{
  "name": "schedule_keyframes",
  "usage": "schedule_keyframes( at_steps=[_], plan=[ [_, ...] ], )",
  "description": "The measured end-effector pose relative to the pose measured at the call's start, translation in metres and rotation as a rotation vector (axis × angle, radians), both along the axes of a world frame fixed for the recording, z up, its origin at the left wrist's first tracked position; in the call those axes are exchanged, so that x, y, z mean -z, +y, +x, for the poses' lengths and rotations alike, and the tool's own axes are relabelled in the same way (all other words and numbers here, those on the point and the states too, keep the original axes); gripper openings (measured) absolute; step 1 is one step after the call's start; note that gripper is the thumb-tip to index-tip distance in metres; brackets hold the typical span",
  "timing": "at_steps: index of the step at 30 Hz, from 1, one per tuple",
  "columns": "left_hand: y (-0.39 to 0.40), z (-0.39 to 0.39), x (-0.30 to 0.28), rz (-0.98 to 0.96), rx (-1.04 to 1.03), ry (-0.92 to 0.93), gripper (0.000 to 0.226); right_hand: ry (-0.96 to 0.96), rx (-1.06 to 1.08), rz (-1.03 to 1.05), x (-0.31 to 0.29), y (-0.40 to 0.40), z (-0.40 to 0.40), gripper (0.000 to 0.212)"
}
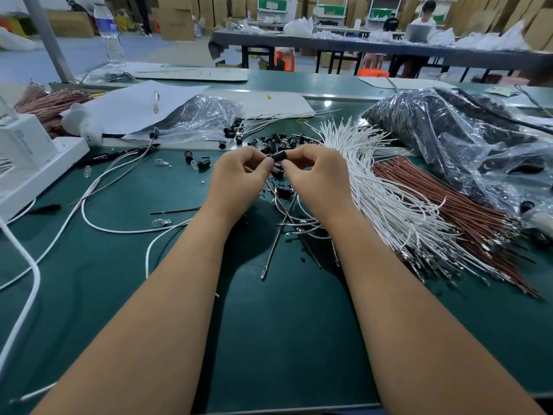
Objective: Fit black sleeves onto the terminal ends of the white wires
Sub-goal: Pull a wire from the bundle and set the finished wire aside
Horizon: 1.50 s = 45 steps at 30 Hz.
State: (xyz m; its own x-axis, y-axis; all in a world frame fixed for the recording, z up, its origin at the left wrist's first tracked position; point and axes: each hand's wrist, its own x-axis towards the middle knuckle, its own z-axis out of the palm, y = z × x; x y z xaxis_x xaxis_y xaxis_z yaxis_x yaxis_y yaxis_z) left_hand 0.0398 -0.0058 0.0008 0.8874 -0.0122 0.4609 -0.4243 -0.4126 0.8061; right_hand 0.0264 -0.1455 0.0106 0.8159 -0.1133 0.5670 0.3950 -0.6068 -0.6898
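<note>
Far left on the green table (119, 265) stands a white device (27, 151), with loose white cords (89, 223) trailing across the surface in front of it. Behind that lie a sheet of white paper (131, 106), a clear water bottle (109, 34) and a crumpled clear plastic bag (203, 115).

In the middle, both hands are raised just above the table and meet over a scatter of loose black sleeves (278, 142). The left hand (239, 175) has its fingers curled in, pinching one end of a single black sleeve (277, 155); the right hand (317, 175) pinches the other end between thumb and fingertips. Whether a wire is already inside that sleeve, I cannot tell. A few thin wires (287, 220) lie crossed on the table below the hands.

Just right of the right hand fans a thick bundle of white wires (389, 199), metal terminals at their near ends. Beside it lies a bundle of brown wires (449, 205), and beyond that a large plastic bag of black parts (443, 127).
</note>
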Motion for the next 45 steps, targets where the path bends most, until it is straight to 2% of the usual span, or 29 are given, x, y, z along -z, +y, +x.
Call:
schedule_keyframes(
  at_steps=[5,12,17,21,23,25,31,36,42,45],
  plan=[
    [0.001,0.0,-0.004,-0.009,0.048,0.045,0.01,-0.008,-0.011,0.029,0.0,-0.001,0.001,0.009],
    [0.004,0.001,-0.006,-0.043,0.171,0.167,0.022,0.055,0.066,-0.068,0.0,-0.001,0.003,0.007],
    [0.0,0.002,-0.003,-0.079,0.04,0.13,0.01,0.091,0.074,-0.101,0.001,-0.004,0.006,0.018],
    [0.004,0.007,0.0,-0.024,-0.108,0.131,0.014,0.311,0.007,-0.389,0.009,-0.007,0.012,0.024],
    [0.005,0.007,0.0,-0.002,-0.125,0.144,0.014,0.394,0.001,-0.543,0.01,-0.006,0.012,0.035],
    [0.004,0.006,0.001,0.012,-0.119,0.153,0.012,0.427,0.005,-0.607,0.009,-0.005,0.012,0.042],
    [0.003,0.003,0.002,0.064,-0.086,0.159,0.01,0.381,0.008,-0.552,0.01,-0.005,0.011,0.034],
    [0.004,0.003,0.002,0.047,-0.076,0.146,0.009,0.204,0.03,-0.196,0.005,-0.009,0.006,0.023],
    [0.002,0.003,0.002,0.072,-0.078,0.138,0.01,0.309,0.001,-0.423,0.01,-0.008,0.009,0.026],
    [0.002,0.004,0.002,0.074,-0.082,0.137,0.009,0.295,0.006,-0.426,0.01,-0.008,0.011,0.027]
  ],
)
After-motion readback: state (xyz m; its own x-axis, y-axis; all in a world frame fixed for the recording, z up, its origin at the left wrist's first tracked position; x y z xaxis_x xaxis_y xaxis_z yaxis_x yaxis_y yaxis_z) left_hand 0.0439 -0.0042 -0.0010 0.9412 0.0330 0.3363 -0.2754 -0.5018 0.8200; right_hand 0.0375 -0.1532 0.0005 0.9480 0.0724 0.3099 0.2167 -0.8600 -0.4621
